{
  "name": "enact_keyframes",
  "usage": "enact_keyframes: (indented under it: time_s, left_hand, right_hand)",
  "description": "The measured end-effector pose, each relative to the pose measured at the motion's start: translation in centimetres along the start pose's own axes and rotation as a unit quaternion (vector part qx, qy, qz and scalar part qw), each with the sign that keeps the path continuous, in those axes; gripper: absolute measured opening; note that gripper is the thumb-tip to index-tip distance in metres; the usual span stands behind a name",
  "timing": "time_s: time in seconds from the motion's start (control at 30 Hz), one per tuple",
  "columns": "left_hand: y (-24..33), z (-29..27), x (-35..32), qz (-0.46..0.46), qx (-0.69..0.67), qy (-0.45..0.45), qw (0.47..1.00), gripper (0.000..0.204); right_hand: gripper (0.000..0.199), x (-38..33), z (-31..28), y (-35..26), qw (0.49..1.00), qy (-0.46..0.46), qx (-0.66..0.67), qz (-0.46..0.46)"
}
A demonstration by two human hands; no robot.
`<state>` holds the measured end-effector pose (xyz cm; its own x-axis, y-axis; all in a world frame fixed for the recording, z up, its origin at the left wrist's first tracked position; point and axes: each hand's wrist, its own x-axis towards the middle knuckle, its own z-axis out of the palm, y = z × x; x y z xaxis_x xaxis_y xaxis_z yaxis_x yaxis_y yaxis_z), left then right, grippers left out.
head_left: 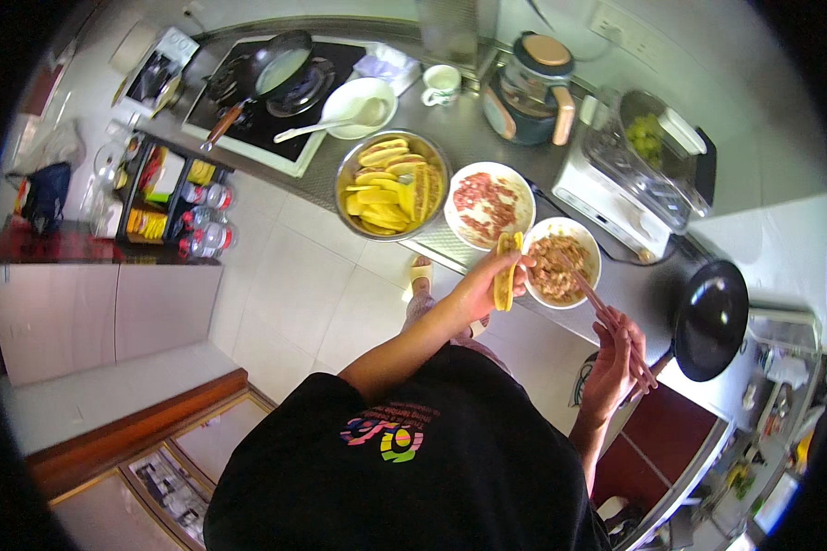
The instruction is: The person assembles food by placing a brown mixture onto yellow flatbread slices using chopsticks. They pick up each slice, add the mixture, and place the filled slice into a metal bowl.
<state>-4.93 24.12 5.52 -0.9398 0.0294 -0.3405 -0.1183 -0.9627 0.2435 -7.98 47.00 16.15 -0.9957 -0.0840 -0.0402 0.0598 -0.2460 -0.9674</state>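
Note:
My left hand (483,283) holds up a long yellow, boat-shaped piece (504,292), pinched between thumb and fingers at the counter's edge. Its exact kind I cannot make out. Chopsticks (592,299) are gripped in my right hand (617,354), their tips down in brownish minced filling (557,275). A white bowl (596,253) contains that filling, just right of my left hand. Beyond it stands another white bowl (454,197) with reddish minced meat (484,204). To its left, a steel bowl (342,188) contains several similar yellow pieces (381,197), some with filling.
At the back left, a dark pan (280,69) sits on the gas stove (239,115). A white bowl with a ladle (345,121), a cup (441,84) and a blender-like jug (533,92) line the counter. A white appliance (611,202) and black wok (712,321) stand right.

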Motion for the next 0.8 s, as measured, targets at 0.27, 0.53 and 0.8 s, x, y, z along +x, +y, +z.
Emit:
enact_keyframes:
  time_s: [0.27, 0.53, 0.8]
  left_hand:
    - [7.9, -1.0, -5.1, 0.147, 0.272, 0.144, 0.940, 0.059]
    - [15.8, -5.8, 0.0, 0.262, 0.508, 0.261, 0.778, 0.045]
    - [18.4, -13.3, 4.2, 0.228, 0.425, 0.323, 0.814, 0.043]
  right_hand:
    - [0.020, 1.9, 4.2, 1.5, 0.996, -0.082, -0.020, 0.025]
    - [0.020, 2.0, 6.8, 1.5, 0.992, -0.114, -0.049, 0.039]
    - [0.019, 0.9, 7.1, 1.7, 0.993, -0.092, -0.050, 0.057]
